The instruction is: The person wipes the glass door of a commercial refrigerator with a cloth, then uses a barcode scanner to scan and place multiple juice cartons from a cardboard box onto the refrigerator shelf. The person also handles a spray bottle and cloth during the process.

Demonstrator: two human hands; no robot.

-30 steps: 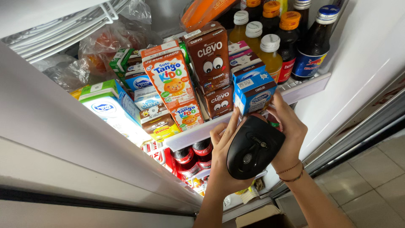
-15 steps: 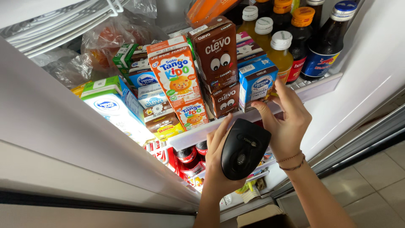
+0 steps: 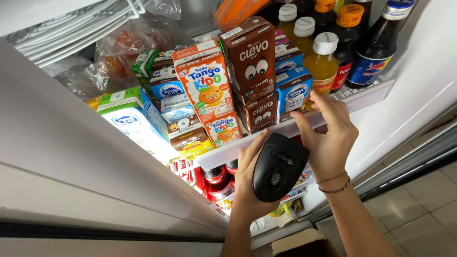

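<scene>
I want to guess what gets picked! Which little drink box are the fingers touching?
The small blue carton at the shelf's front edge. The right hand's fingertips rest at its bottom; the brown and orange cartons beside it go untouched.

Black handheld scanner [image 3: 278, 166], rounded and glossy, gripped from the left side and tilted up toward the cooler shelf; small blue milk carton [image 3: 293, 93], standing upright at the shelf's front edge beside brown cartons, touched at its lower right corner by fingertips.
</scene>
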